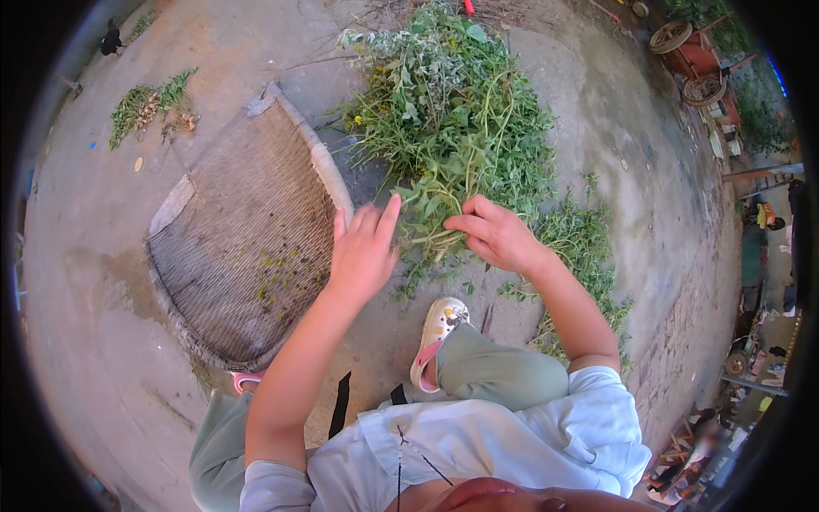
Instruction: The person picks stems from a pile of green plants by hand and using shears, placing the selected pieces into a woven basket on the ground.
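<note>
My right hand [499, 238] pinches a few pale green stems [441, 238] at the near edge of a large heap of leafy uprooted plants [448, 115]. Small yellow flowers show among the leaves of the heap. Just left of those stems, my left hand [365, 253] is raised with its fingers apart and nothing visible in it. It overlaps the rim of a woven winnowing basket [237, 192] in the picture. Small green and dark bits [278, 272] are scattered over the basket's near right part; they are too small to name.
Loose greenery [576, 237] trails along the right of the heap. Pulled plants with pale pods [148, 110] lie at the upper left, near a black bird [111, 40]. A wheeled cart [691, 61] stands far right. Another person [688, 457] is blurred at the lower right.
</note>
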### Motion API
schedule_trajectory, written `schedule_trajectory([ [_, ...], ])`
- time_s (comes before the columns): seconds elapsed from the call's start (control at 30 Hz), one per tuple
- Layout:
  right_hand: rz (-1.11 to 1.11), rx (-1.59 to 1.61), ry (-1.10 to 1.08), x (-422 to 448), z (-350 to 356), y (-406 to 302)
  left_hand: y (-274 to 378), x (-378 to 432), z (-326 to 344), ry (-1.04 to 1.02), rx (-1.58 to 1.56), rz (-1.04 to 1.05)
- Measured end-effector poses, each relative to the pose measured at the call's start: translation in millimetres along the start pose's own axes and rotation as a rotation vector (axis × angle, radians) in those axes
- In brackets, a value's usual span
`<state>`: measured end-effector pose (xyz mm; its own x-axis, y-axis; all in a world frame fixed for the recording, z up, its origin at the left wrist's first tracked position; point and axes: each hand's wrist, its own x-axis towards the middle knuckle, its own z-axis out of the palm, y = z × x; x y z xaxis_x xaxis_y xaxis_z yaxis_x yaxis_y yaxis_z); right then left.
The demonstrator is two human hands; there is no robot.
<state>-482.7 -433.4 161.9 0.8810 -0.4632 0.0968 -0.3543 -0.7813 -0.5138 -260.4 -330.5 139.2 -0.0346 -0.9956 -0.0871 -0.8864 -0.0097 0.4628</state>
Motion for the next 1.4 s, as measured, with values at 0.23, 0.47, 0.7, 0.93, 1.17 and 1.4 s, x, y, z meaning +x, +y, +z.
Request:
schedule_trajectory([
  [0.23, 0.299, 0.399, 0.033, -36.1, 8.5, 2.4, 9.9, -62.0, 32.0, -0.163, -0.438, -0.115],
  [0.47, 0.644, 0.799, -0.486, -27.0, 63.0, 63.5, 41.9, -117.2, -8.6, -0.122, -0.274, -0.091],
  [0.7, 0.791, 0.786, -0.039, -24.0, 103.3, 60.0, 10.7, -184.3, -34.5, 0.324, -0.451, -0.249],
  [0.93, 0.862, 1.021, -0.007, -84.8, 87.3, 35.5, 55.0, -195.5, -66.6, 0.589, -1.611, -0.506],
  [1.17, 0.768, 1.312, -0.043, -168.0, 74.9, -86.5, 44.3, -184.7, -44.9, 0.533, -1.817, -0.425],
  [1.4, 1.113, 1.526, -0.140, -186.5, 28.9, -105.4, 21.9, -145.0, 7.2, 0.500, -1.719, -0.533],
])
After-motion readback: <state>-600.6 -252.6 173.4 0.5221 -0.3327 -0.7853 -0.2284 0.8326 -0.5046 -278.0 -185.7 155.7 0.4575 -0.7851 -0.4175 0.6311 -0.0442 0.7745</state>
